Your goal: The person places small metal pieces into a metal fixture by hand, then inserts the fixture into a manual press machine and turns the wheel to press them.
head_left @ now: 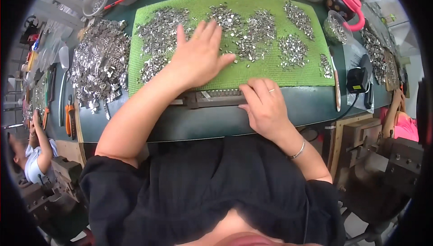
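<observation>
My left hand [198, 58] lies over the green textured mat [212, 76], palm down with its fingers spread among piles of small shiny metal pieces [164, 27]. Nothing shows in its grip; its underside is hidden. At the mat's near edge sits a long dark metal jig [214, 99] with a row of small metal pieces along its channel. The bent fingers and thumb of my right hand [266, 106] close round the jig's right end. Any small piece under those fingertips is hidden.
A big heap of linked metal pieces [101, 61] lies left of the mat, near orange-handled pliers [70, 115]. To the right are a white-handled tool [337, 85], a black power adapter [357, 80] and a red-handled pot [345, 2]. Co-workers sit on both sides.
</observation>
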Demonstrator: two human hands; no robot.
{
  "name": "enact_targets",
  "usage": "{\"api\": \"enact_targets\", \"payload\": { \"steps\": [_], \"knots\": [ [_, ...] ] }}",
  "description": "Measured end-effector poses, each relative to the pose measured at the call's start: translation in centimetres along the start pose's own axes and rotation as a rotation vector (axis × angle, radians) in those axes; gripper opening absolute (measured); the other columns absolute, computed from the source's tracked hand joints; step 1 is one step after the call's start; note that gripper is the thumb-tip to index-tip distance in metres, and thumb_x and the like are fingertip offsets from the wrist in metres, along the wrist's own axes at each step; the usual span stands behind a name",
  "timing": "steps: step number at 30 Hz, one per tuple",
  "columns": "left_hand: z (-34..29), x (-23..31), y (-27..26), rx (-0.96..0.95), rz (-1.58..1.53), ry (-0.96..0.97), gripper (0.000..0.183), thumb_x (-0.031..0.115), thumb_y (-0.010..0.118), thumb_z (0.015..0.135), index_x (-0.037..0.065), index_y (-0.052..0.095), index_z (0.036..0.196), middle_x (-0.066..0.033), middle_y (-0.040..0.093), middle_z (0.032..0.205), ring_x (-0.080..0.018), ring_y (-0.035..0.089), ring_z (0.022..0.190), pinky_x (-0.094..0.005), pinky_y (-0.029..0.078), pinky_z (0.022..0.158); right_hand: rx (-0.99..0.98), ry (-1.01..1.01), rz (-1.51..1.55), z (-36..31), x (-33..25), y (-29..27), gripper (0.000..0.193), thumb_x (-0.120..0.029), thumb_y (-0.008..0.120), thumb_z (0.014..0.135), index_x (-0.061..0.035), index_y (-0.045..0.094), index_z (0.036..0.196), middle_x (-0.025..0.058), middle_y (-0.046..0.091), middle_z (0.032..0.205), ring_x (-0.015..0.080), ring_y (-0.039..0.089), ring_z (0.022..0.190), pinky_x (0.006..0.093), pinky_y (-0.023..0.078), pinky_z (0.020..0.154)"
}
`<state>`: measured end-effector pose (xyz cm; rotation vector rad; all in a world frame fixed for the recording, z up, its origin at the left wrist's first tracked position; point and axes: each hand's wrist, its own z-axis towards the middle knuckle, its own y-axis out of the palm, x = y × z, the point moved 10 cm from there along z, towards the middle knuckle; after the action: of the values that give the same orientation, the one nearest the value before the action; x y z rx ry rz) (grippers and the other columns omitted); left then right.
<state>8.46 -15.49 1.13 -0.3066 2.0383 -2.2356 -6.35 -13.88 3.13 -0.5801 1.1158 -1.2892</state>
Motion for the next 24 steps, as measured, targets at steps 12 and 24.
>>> {"api": "enact_targets", "payload": {
  "steps": [12, 24],
  "knots": [
    [5.1, 0.0, -3.5, 0.082, -0.206, 0.06, 0.048, 0.038, 0.053, 0.099, 0.001, 0.056, 0.129, -0.0178, 0.054, 0.137, -0.0364, 0.052, 0.128, -0.0698, 0.017, 0.113, -0.032, 0.02, 0.083, 0.3, 1.4, -0.5, 0.041, -0.012, 0.078, 0.071, -0.0032, 0.061, 0.108, 0.01, 0.055, 0.105, 0.0296, 0.052, 0.097, 0.0399, 0.041, 0.083],
    [0.8, 3.3, -0.6, -0.056, -0.182, 0.279, 0.054, 0.034, 0.046, 0.103, -0.004, 0.046, 0.14, -0.0179, 0.04, 0.152, -0.0342, 0.04, 0.141, -0.063, 0.02, 0.117, 0.093, 0.147, 0.161, 3.3, 6.5, -2.2, 0.014, -0.007, 0.073, 0.078, -0.004, 0.071, 0.092, 0.0076, 0.062, 0.086, 0.0283, 0.059, 0.086, 0.0412, 0.042, 0.075]
  ]
}}
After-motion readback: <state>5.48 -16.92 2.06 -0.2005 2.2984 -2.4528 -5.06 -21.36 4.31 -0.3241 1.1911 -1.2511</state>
